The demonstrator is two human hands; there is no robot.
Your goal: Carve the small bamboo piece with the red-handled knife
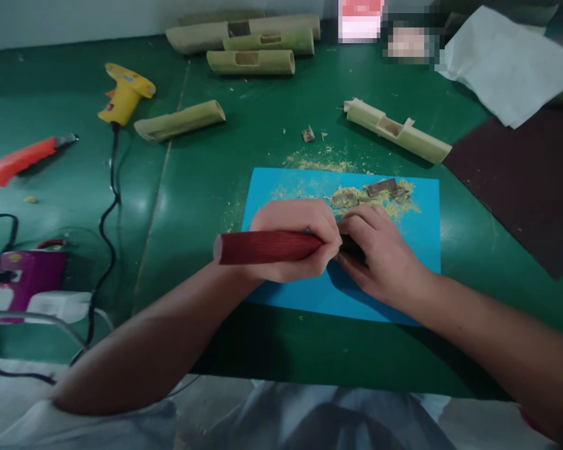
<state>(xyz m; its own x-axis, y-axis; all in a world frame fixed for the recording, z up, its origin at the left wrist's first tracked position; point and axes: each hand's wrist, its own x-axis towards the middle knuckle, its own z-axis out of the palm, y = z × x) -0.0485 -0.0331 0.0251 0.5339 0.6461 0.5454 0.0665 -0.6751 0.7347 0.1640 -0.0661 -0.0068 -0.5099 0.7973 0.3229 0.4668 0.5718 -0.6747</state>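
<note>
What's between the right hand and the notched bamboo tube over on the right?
In the head view, shavings and dark chips on the blue sheet lie between the right hand and the bamboo tube; past the sheet's edge comes green table.

Surface (258, 134): green, glossy. Near front edge, a blue sheet (425, 231); shavings (319, 164) scattered behind it. Three cut tubes (274, 62) grouped near back edge. Toward left end: glue gun (127, 94), red knife (23, 160), another tube (182, 121). Toward right end: notched tube (416, 141), brown sheet (516, 181).
</note>
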